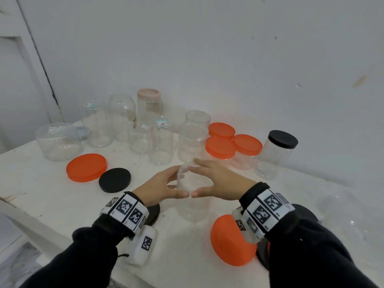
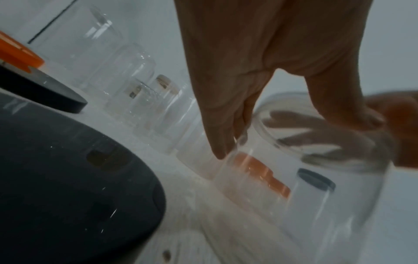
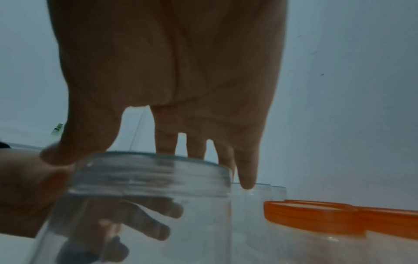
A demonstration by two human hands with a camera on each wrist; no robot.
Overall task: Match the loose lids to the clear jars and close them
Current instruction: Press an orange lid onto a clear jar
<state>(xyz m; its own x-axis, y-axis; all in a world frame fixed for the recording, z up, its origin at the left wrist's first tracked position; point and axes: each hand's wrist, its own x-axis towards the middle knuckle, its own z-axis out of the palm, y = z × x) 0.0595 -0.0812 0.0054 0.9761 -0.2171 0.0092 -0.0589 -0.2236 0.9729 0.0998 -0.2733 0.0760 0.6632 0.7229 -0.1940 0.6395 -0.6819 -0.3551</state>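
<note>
A clear open-mouthed jar (image 1: 192, 204) stands at the table's middle front. My left hand (image 1: 174, 185) grips its neck from the left, its fingers curled round the far side. From the right, my right hand (image 1: 204, 179) holds the same neck, thumb in front and fingers behind the rim. The two thumbs nearly touch. The left wrist view shows the left hand (image 2: 248, 125) on the jar (image 2: 316, 187). The right wrist view shows the right hand (image 3: 169, 151) over the threaded rim (image 3: 147, 175). Loose lids lie nearby: a big orange lid (image 1: 86, 167), a black lid (image 1: 115, 180), an orange lid (image 1: 228, 244).
Several open clear jars (image 1: 161, 146) stand along the back, one with a pink lid (image 1: 148, 94). At the back right are three orange-lidded jars (image 1: 221, 148) and a black-lidded jar (image 1: 278, 150). Another black lid (image 1: 154, 212) lies under my left wrist. The white table's edge (image 1: 31, 217) runs at the left.
</note>
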